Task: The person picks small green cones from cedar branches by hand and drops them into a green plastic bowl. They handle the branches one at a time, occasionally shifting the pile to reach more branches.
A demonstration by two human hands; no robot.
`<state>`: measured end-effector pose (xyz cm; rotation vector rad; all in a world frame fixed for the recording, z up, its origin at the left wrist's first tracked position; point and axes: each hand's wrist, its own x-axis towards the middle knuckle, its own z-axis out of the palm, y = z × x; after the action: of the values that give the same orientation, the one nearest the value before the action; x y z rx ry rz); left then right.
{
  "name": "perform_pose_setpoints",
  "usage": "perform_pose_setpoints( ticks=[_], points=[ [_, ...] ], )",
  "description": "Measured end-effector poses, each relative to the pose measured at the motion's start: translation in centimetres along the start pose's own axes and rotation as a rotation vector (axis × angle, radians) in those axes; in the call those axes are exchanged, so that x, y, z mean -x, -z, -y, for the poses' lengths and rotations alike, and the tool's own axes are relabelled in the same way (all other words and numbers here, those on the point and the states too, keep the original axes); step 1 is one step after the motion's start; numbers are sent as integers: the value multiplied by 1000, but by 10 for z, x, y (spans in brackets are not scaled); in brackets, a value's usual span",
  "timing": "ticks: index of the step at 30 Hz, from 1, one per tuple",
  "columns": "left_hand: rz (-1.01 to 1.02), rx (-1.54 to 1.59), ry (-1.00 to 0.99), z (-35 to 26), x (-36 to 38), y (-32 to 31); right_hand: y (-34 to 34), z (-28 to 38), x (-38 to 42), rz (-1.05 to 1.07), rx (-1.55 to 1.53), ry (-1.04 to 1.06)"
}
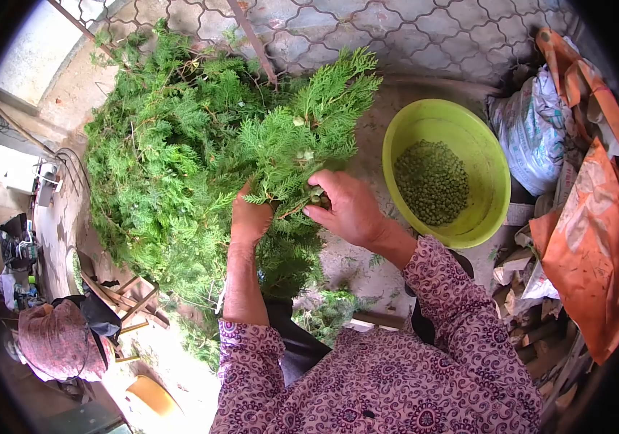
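My left hand (253, 217) is closed round the stem of a leafy evergreen branch (302, 116) with flat, fern-like sprays, held over the pile. My right hand (353, 207) faces it from the right, thumb and fingers pinched on small round green cones (316, 195) that grow on the branch. A large heap of cut evergreen branches (157, 145) lies in front of me and to the left. Beyond my right hand stands a yellow-green plastic basin (494, 181), with many small green cones (432, 184) gathered at its bottom.
A wire mesh fence (396, 36) runs along the far side. White sacks (533, 130), orange sheeting (588, 249) and split firewood (541, 343) crowd the right. At left are a wooden stool (132, 300), a cloth-covered bundle (60, 336) and a yellow container (151, 398).
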<state>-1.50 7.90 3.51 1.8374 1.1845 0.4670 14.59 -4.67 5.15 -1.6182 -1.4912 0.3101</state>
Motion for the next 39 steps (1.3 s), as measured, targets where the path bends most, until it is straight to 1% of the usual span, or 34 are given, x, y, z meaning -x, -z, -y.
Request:
perform_pose_setpoints(
  ticks=[3, 5, 7, 9, 10, 12, 13, 14, 16, 18, 20, 24, 26, 27, 29, 30, 32, 33, 34, 36, 37, 38, 39],
  points=[
    [15, -43, -10, -10, 2, 3, -1, 0, 1, 21, 53, 0],
    [-12, -60, -15, 18, -7, -1, 0, -1, 2, 3, 70, 36],
    [-41, -76, -20, 9, -6, 0, 3, 2, 5, 7, 78, 57],
    [-13, 49, 122, -7, 0, 5, 4, 7, 7, 11, 87, 77],
    [-14, 50, 123, -9, 1, 6, 4, 8, 9, 28, 83, 91],
    [-90, -49, 36, -12, 2, 7, 4, 11, 12, 46, 79, 105],
    [-135, -82, 10, -10, 1, 7, 3, 13, 13, 65, 46, 117],
    [-136, -82, 10, -9, 0, 7, 3, 14, 15, 83, 15, 130],
    [-205, -181, -63, -6, -2, 7, 1, 18, 21, 113, -24, 121],
    [-220, -151, -43, 3, -5, 4, 0, 19, 23, 144, -62, 115],
    [-267, -347, -66, -2, -3, 0, -4, 18, 24, 157, -126, 149],
    [-224, -314, -124, -8, 1, -2, 0, 28, 27, 186, -120, 156],
    [-172, -170, -47, -15, 5, -3, 1, 28, 31, 254, -159, 111],
    [-172, -170, -48, -14, 4, -4, 3, 29, 32, 254, -158, 111],
    [-284, -445, 6, -7, 2, -7, 10, 31, 33, 258, -264, 104],
    [-286, -443, 7, 5, -3, -2, 18, 32, 33, 260, -262, 106],
    [-267, -317, -186, 34, -14, 13, 36, 30, 32, 206, -399, -19],
    [-269, -245, -159, 28, -8, 15, 44, 23, 28, 286, -486, -204],
    [-259, -254, -164, 28, -7, 17, 49, 19, 25, 274, -493, -209],
    [-268, -313, -112, 26, -6, 18, 58, 15, 19, 382, -1078, -567],
    [-259, -349, -33, 17, -3, 19, 61, 17, 17, 367, -1193, -604],
    [-256, -348, -32, 19, -3, 18, 60, 17, 15, 366, -1193, -607],
    [-271, -383, -84, 19, -3, 16, 59, 18, 14, 322, -1195, -589]
  ],
)
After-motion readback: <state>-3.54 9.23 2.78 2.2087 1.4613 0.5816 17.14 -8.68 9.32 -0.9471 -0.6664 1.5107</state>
